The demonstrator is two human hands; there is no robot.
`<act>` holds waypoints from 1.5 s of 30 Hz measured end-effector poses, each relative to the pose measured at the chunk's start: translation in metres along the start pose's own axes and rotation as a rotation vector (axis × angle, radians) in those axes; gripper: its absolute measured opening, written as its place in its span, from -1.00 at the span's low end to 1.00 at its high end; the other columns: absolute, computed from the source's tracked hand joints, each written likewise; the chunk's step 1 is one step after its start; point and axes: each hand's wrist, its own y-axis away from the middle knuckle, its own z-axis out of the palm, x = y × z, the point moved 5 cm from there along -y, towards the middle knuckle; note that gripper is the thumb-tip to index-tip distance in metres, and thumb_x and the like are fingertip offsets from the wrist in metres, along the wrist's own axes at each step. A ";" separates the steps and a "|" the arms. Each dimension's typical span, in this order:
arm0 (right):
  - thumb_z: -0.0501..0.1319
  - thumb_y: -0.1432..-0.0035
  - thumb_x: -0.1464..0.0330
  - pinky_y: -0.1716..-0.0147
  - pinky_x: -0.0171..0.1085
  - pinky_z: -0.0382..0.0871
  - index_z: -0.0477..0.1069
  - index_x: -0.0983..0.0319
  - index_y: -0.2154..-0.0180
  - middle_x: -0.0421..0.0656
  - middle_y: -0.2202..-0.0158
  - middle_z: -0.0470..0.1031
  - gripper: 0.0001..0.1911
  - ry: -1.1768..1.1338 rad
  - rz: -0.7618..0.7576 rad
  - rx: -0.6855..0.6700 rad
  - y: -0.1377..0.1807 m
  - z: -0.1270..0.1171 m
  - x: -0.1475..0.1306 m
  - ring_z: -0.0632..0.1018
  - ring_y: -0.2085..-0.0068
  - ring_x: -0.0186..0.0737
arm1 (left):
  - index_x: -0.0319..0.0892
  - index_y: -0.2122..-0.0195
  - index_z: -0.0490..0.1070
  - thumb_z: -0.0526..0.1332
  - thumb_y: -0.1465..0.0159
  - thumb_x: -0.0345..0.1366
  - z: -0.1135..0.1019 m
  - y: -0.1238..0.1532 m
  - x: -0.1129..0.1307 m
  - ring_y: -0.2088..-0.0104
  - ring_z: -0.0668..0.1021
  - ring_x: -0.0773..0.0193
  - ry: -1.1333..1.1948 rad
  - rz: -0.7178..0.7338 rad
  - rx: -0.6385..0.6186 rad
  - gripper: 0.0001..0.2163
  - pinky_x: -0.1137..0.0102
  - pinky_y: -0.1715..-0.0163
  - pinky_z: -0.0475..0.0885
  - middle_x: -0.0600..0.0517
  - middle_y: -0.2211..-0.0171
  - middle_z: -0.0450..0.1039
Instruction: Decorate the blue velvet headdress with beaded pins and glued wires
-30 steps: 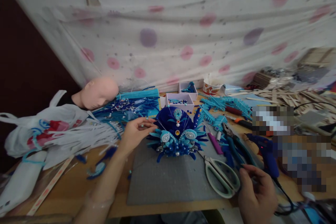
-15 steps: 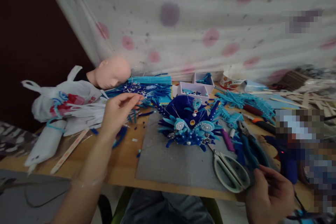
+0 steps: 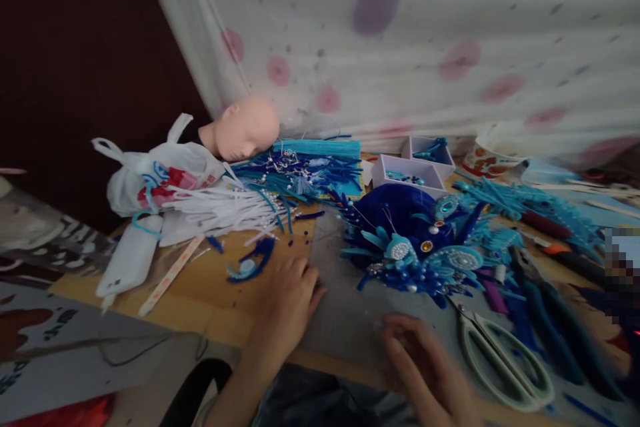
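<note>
My left hand point(image 3: 293, 300) is low over the left edge of the grey cutting mat point(image 3: 345, 327). Its fingers are curled together, and whatever they may hold is hidden. To the right, my right hand point(image 3: 423, 363) hovers over the mat's front edge, blurred, with thumb and fingers apart and nothing visible between them. Behind both hands stands a blue headdress point(image 3: 405, 240) with pearl-covered ornaments, loops and an amber stone. A curved blue trim piece point(image 3: 255, 263) lies on the table just beyond my left hand.
Pale green scissors point(image 3: 505, 360) and dark-handled pliers point(image 3: 550, 320) lie on the right. Small white boxes point(image 3: 410, 173) of beads stand behind the headdress. A mannequin head point(image 3: 247, 128), a plastic bag point(image 3: 125, 180) and white strips point(image 3: 230, 210) are at back left.
My left hand has come down from the bead pile toward me, to the mat's edge. My right hand has moved left, away from the pliers. The view has turned left.
</note>
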 end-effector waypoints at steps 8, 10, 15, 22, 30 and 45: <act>0.23 -0.32 0.17 0.24 -0.35 0.59 0.45 0.14 -0.06 -0.07 0.12 0.62 -0.67 -0.015 -0.034 -0.070 -0.027 0.029 -0.009 0.66 0.19 -0.19 | -0.16 0.32 0.48 0.30 -0.32 -0.40 -0.018 -0.009 0.002 0.20 0.58 0.03 0.047 0.081 -0.136 -0.94 0.19 0.16 0.36 -0.02 0.31 0.59; 0.21 -0.34 0.21 0.27 -0.36 0.57 0.48 0.15 0.00 -0.11 0.21 0.63 -0.74 0.038 -0.086 -0.120 -0.024 0.034 -0.020 0.66 0.23 -0.20 | -0.12 0.31 0.48 0.29 -0.34 -0.38 -0.023 -0.009 0.000 0.22 0.59 0.10 0.100 0.092 -0.147 -0.94 0.25 0.18 0.36 0.04 0.32 0.60; 0.15 -0.37 0.32 0.34 -0.39 0.47 0.50 0.15 0.17 -0.21 0.36 0.58 -0.85 0.164 -0.143 -0.158 -0.016 0.044 -0.045 0.60 0.35 -0.28 | -0.09 0.25 0.52 0.10 -0.45 -0.35 -0.028 -0.003 -0.016 0.19 0.61 0.13 0.235 0.059 -0.055 -0.79 0.27 0.15 0.39 0.05 0.29 0.63; 0.19 -0.28 0.53 0.38 -0.39 0.43 0.40 0.17 0.09 -0.22 0.38 0.50 -0.79 0.305 -0.537 -0.019 -0.007 0.036 -0.074 0.55 0.37 -0.30 | -0.01 0.30 0.56 0.14 -0.40 -0.24 -0.069 0.022 -0.047 0.15 0.65 0.25 0.395 0.133 0.092 -0.79 0.46 0.10 0.48 0.09 0.20 0.64; 0.13 -0.37 0.46 0.07 -0.04 0.57 0.43 0.24 -0.10 0.08 -0.06 0.55 -0.70 0.677 -0.783 0.045 -0.018 0.042 -0.112 0.53 -0.03 0.04 | 0.00 0.43 0.55 0.16 -0.37 -0.11 -0.098 0.040 -0.046 0.10 0.64 0.12 0.444 0.010 0.107 -0.73 0.41 0.18 0.56 0.04 0.17 0.65; 0.11 -0.39 0.45 0.24 -0.39 0.52 0.54 0.16 -0.03 -0.17 0.26 0.63 -0.71 -0.042 -0.342 0.010 -0.015 0.037 -0.070 0.64 0.24 -0.30 | -0.02 0.18 0.57 0.32 -0.28 -0.24 -0.106 0.016 -0.005 0.11 0.60 0.19 0.363 0.102 0.550 -0.90 0.34 0.05 0.47 0.09 0.17 0.62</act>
